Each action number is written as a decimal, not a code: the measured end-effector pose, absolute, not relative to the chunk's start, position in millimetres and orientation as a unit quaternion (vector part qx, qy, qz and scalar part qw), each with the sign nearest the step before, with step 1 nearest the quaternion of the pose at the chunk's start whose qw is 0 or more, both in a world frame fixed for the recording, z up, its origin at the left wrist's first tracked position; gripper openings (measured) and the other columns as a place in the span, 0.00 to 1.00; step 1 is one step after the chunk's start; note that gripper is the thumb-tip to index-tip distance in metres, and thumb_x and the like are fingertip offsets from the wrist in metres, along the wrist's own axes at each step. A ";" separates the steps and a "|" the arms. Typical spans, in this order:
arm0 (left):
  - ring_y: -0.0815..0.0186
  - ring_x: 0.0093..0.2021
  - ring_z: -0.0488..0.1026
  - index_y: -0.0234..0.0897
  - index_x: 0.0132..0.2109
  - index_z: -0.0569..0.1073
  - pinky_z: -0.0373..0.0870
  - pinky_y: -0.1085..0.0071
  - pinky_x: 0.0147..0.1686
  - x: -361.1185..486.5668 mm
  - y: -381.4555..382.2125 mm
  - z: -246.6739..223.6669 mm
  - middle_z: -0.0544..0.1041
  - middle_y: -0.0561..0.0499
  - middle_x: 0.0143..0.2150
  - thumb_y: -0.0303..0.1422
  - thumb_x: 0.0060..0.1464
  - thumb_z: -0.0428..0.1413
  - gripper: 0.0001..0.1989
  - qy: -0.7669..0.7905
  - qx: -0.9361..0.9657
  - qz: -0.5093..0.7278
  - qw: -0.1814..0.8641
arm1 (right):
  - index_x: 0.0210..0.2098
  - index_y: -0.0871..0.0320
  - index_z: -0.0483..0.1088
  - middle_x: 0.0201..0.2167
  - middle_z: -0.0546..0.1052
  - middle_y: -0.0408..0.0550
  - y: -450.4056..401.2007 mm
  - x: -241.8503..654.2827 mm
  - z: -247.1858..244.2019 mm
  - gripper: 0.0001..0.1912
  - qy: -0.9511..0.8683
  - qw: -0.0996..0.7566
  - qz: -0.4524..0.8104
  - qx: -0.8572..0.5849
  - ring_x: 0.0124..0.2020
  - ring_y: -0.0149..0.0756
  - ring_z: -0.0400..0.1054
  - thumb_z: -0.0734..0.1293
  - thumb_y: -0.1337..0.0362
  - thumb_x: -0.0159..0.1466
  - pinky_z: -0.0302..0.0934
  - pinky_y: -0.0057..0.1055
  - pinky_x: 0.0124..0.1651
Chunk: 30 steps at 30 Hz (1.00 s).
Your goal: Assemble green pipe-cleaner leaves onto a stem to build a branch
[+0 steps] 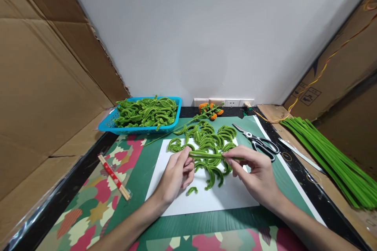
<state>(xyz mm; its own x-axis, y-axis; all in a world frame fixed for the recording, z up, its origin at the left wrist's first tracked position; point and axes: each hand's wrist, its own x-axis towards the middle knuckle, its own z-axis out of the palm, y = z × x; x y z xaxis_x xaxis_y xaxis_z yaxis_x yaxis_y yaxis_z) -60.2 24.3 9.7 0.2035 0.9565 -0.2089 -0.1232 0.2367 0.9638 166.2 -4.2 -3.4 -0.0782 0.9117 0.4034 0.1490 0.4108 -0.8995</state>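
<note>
Between my two hands a short length of green pipe cleaners [207, 155] is stretched level above a white sheet of paper [173, 204]. My left hand [178, 168] pinches its left end between thumb and finger. The right part is pinched by my right hand [250, 164], and a bit of it runs under those fingers. Whether it is one strand or several side by side, I cannot tell exactly. Below and behind lie many curled green pipe cleaner pieces [206, 139], partly hidden by my hands. One small curl [192, 190] lies apart near my left hand.
A blue basket [140, 130] heaped with green pieces stands back left. An orange flower stem [212, 111] lies by the wall. Black-handled scissors [260, 143] rest right of the paper, near a long green pipe cleaner bundle [332, 164]. Wrapped chopsticks [114, 176] lie left.
</note>
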 end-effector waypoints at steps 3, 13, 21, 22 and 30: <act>0.78 0.14 0.55 0.41 0.29 0.56 0.47 0.79 0.16 -61.0 24.4 8.9 0.55 0.64 0.20 0.56 0.60 0.59 0.29 0.464 0.460 0.418 0.631 | 0.47 0.52 0.83 0.40 0.82 0.51 -4.6 166.5 -3.9 0.08 -0.644 0.541 0.349 -0.413 0.33 0.36 0.75 0.70 0.63 0.72 0.70 0.29 0.29; 0.78 0.15 0.54 0.41 0.31 0.58 0.45 0.78 0.17 -63.7 23.0 4.6 0.54 0.65 0.22 0.55 0.61 0.58 0.27 0.471 0.477 0.408 0.620 | 0.47 0.52 0.83 0.38 0.82 0.49 -3.8 167.6 -2.4 0.09 -0.644 0.556 0.333 -0.408 0.31 0.34 0.74 0.69 0.65 0.72 0.69 0.28 0.28; 0.75 0.15 0.58 0.42 0.29 0.56 0.48 0.76 0.17 -64.0 21.3 1.0 0.54 0.64 0.21 0.58 0.62 0.54 0.27 0.463 0.500 0.347 0.644 | 0.47 0.51 0.82 0.37 0.81 0.46 -4.2 167.9 -0.1 0.07 -0.598 0.563 0.376 -0.429 0.25 0.28 0.71 0.72 0.62 0.71 0.66 0.24 0.24; 0.75 0.15 0.58 0.42 0.29 0.56 0.48 0.75 0.18 -64.2 21.4 0.4 0.54 0.64 0.21 0.58 0.62 0.53 0.27 0.460 0.501 0.346 0.647 | 0.49 0.51 0.81 0.36 0.80 0.45 -3.6 167.5 0.1 0.09 -0.584 0.567 0.392 -0.428 0.24 0.28 0.71 0.73 0.62 0.71 0.66 0.24 0.23; 0.76 0.19 0.59 0.41 0.30 0.55 0.48 0.74 0.21 -64.8 21.9 0.3 0.54 0.63 0.24 0.58 0.65 0.53 0.28 0.424 0.524 0.329 0.661 | 0.44 0.56 0.79 0.24 0.76 0.41 5.1 168.9 -7.6 0.11 -0.505 0.569 0.519 -0.391 0.18 0.26 0.66 0.77 0.57 0.67 0.63 0.23 0.21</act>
